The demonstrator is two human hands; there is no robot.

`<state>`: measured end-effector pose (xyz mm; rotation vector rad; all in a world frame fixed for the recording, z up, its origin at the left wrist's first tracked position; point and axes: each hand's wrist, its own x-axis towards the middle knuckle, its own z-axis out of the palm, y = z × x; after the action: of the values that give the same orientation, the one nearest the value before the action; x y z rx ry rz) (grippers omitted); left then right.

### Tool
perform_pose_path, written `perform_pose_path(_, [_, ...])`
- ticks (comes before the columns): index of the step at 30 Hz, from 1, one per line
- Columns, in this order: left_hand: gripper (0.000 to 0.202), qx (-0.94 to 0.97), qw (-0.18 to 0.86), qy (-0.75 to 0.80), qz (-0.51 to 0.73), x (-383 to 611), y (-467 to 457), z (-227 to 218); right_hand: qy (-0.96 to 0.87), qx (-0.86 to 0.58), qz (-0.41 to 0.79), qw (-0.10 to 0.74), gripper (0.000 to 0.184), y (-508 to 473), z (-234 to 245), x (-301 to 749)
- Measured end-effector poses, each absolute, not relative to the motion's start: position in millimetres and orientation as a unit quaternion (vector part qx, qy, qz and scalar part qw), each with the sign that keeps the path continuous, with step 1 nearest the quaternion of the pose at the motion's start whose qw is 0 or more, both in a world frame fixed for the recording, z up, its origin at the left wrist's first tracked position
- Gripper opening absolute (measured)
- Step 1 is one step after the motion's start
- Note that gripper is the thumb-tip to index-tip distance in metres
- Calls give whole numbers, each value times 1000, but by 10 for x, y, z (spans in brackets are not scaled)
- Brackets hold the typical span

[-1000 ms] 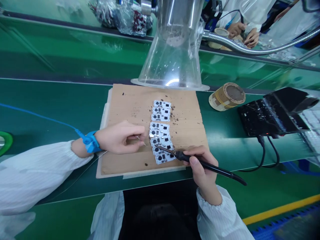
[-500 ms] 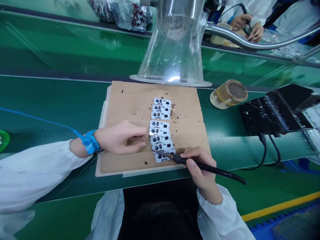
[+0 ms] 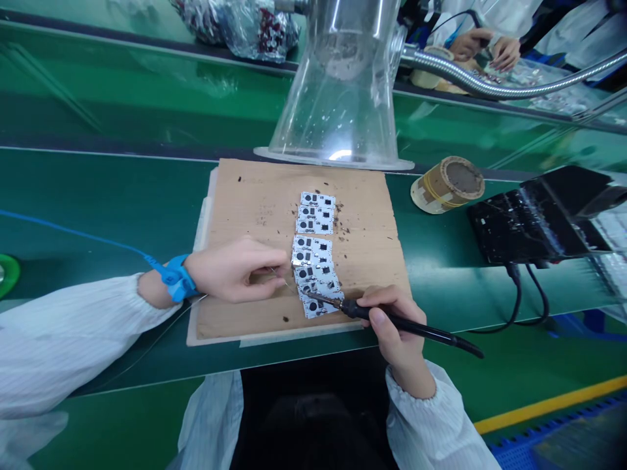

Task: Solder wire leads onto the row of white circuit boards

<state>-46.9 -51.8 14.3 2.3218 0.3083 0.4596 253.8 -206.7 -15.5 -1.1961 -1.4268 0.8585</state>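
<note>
My left hand (image 3: pixel 242 269) is closed in a pinch on a thin solder wire (image 3: pixel 289 286), whose end reaches toward the circuit boards. The wire trails back past the blue wrist strap (image 3: pixel 177 279). In my right hand (image 3: pixel 396 320) is a black soldering iron (image 3: pixel 416 328), held like a pen. Its metal tip points left and lies over the lower boards, close to the wire's end; I cannot tell whether they touch. Several white circuit boards (image 3: pixel 312 245) with dark components form a column on a brown cardboard sheet (image 3: pixel 249 202).
A clear fume hood (image 3: pixel 337 111) stands behind the cardboard, with a flexible metal hose (image 3: pixel 470 81) beside it. To the right are a round tin (image 3: pixel 448 185) wrapped in tape and a black soldering-iron stand (image 3: pixel 533 215). Another person's hands (image 3: pixel 484 49) work across the bench.
The soldering iron and my right hand have shifted slightly right, and the tip sits a little higher on the boards. My left hand is nearly still. The other person's hands moved a little.
</note>
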Motion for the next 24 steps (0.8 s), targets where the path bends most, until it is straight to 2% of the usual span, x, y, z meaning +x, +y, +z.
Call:
perform_pose_path(9, [14,907,358,118,186,-477,-521,130,-622,-474,368,504,8,-2031,-90,2507])
perform_pose_path(17, [16,906,361,115,191,-457,-515,143,-585,-505,363,521,13,-2067,-156,2537])
perform_pose_path(24, [16,896,391,113,177,-438,-612,166,-568,-514,370,527,13,-2143,-179,2569])
